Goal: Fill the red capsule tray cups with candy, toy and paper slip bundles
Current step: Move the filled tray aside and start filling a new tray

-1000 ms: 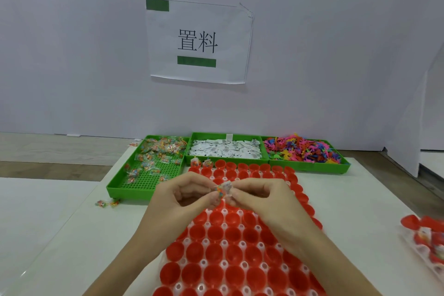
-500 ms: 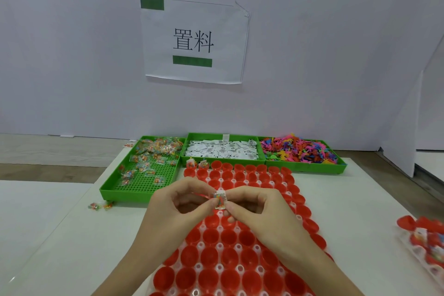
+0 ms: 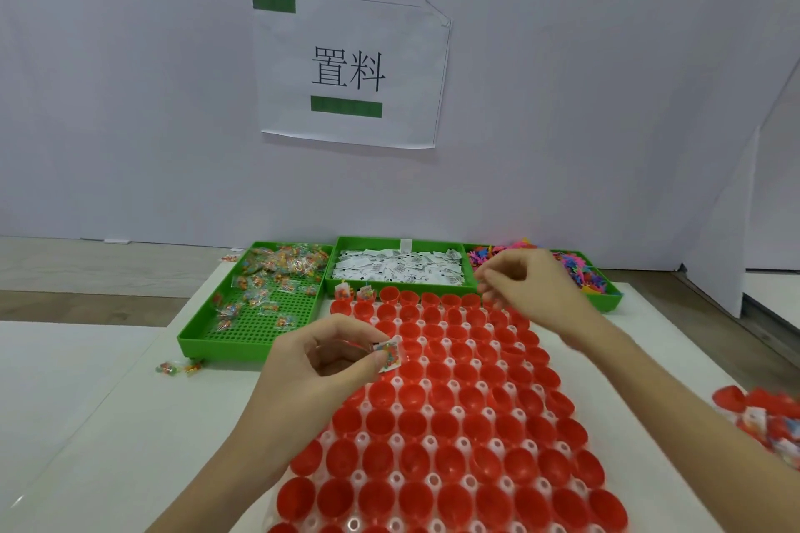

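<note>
Candy and slip (image 3: 388,355) sit pinched in my left hand (image 3: 320,364) over the red tray (image 3: 454,424); my right hand (image 3: 526,288), fingers curled and holding nothing, reaches the far-right toys (image 3: 580,268). Best pluck just one.

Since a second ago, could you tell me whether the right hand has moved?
Yes. The right hand has left the bundle, now pinched by the left hand alone, and reached away toward the green tray of colourful toys.

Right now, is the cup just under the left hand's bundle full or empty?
Empty, as far as the view shows. The left hand pinches the bundle above the red tray; only two cups at the far-left corner hold bundles.
</note>
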### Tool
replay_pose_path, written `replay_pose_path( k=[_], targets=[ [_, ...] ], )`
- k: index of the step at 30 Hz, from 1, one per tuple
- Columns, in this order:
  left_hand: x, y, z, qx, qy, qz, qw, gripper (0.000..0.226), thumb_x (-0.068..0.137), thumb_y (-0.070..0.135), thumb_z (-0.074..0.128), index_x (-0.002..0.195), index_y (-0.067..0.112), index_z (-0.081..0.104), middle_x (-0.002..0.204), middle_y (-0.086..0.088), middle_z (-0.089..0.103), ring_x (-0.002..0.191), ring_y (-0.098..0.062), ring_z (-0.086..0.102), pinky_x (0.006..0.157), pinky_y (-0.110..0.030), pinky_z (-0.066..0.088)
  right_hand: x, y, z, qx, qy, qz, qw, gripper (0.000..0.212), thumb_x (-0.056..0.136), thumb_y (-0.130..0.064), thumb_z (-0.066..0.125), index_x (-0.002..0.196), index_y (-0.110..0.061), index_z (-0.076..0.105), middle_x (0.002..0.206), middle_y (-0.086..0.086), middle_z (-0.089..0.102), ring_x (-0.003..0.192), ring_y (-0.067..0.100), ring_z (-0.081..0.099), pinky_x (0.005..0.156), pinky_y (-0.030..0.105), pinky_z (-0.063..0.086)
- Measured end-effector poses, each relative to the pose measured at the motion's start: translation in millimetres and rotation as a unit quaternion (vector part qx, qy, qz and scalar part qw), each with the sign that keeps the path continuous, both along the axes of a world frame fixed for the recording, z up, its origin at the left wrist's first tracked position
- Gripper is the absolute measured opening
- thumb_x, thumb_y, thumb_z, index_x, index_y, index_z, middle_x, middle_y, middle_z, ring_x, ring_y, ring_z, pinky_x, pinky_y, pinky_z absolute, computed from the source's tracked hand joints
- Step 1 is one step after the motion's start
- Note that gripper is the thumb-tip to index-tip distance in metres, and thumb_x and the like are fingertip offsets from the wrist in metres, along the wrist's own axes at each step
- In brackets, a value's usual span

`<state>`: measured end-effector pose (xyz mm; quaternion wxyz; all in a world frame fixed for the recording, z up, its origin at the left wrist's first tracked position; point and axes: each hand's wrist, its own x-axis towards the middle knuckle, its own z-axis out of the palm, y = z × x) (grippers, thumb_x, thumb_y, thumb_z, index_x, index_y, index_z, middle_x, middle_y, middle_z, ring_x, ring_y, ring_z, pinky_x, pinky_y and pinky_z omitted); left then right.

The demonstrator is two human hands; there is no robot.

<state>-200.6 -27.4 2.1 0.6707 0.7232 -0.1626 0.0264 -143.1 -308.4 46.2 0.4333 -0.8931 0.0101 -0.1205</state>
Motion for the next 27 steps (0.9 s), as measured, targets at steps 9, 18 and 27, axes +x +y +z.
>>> replay_pose_path(
  k=[9, 18, 27],
  targets=[
    [4, 2, -2, 0.007, -0.002, 0.009, 1.0, 0.012, 0.079, 0.02, 0.084, 0.09, 0.023, 0.08, 0.085, -0.006, 0.077, 0.081, -0.02, 0.075, 0.076, -0.023, 0.06, 102, -84, -41, -0.248, -0.052, -0.113, 0.961, 0.022, 0.099, -0.003, 0.059, 0.11, -0.008, 0.077, 0.094, 0.016, 0.077, 0.081, 0.031, 0.072, 0.073, 0.032, 0.055],
    [8, 5, -2, 0.003, -0.001, 0.018, 1.0, 0.012, 0.08, 0.014, 0.083, 0.088, 0.023, 0.079, 0.081, -0.005, 0.076, 0.078, -0.019, 0.075, 0.071, -0.017, 0.056, 130, -89, -59, -0.323, -0.049, -0.118, 0.938, 0.017, 0.093, -0.009, 0.07, 0.109, -0.004, 0.076, 0.101, 0.019, 0.075, 0.095, 0.035, 0.071, 0.086, 0.047, 0.058],
    [7, 4, -2, 0.005, -0.002, 0.01, 1.0, 0.01, 0.08, 0.017, 0.084, 0.087, 0.023, 0.079, 0.083, -0.006, 0.077, 0.08, -0.021, 0.075, 0.074, -0.021, 0.059, 124, -90, -61, -0.207, -0.092, -0.173, 0.959, 0.029, 0.086, 0.009, 0.064, 0.112, -0.002, 0.072, 0.079, 0.013, 0.071, 0.069, 0.021, 0.062, 0.076, 0.03, 0.051]
  ],
)
